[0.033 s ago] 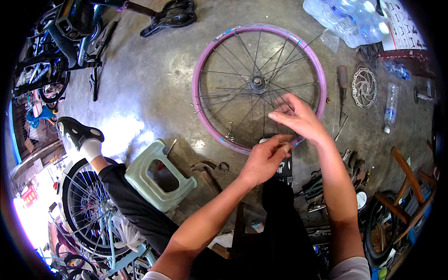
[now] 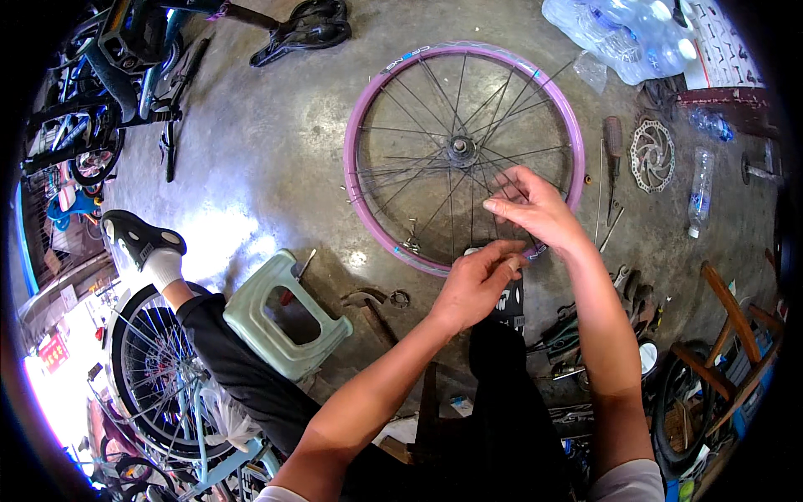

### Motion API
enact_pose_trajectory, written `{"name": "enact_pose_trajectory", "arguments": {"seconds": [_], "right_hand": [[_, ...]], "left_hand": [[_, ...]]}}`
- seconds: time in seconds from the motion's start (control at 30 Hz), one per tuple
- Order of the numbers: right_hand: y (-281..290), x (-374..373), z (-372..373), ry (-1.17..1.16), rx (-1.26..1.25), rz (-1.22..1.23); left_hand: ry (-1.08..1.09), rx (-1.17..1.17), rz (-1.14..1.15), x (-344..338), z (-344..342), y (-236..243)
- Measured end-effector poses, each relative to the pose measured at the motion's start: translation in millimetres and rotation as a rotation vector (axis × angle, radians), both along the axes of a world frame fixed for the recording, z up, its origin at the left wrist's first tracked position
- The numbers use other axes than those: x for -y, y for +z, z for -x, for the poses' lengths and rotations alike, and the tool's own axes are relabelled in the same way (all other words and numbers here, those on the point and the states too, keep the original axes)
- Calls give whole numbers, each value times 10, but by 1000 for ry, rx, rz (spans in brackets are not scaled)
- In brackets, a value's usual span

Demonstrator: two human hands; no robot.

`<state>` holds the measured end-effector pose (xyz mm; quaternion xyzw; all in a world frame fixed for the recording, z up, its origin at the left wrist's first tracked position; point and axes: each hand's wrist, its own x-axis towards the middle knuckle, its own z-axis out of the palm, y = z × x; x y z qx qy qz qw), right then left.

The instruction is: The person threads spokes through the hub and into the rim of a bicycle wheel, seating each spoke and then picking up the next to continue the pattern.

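Note:
A bicycle wheel rim in pink-purple, without a tire, lies flat on the floor, with dark spokes running to its hub. Some spokes stick out loosely across the left side of the rim. My right hand is over the lower right spokes, fingers curled and thumb bent toward them, apparently around a spoke. At the rim's near edge my left hand is closed, thumb against fingers; whatever is pinched there is hidden. A small pile of metal spoke nipples sits inside the rim at the lower left.
Left of my legs stands a pale green plastic stool, with a hammer nearby. To the right lie a screwdriver, a brake disc and a plastic bottle. Bottles in plastic wrap, a saddle and bicycles surround the floor.

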<state>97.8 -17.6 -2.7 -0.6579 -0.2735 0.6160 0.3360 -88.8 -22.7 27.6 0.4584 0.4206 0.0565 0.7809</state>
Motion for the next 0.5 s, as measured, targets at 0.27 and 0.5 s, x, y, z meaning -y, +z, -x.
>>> {"name": "enact_pose_trajectory", "arguments": {"seconds": [0.27, 0.5], "right_hand": [[157, 39, -227, 377, 946, -119], [455, -55, -553, 379, 1026, -178]], "left_hand": [[372, -454, -561, -226, -115, -270], [280, -199, 112, -233, -430, -298]]}}
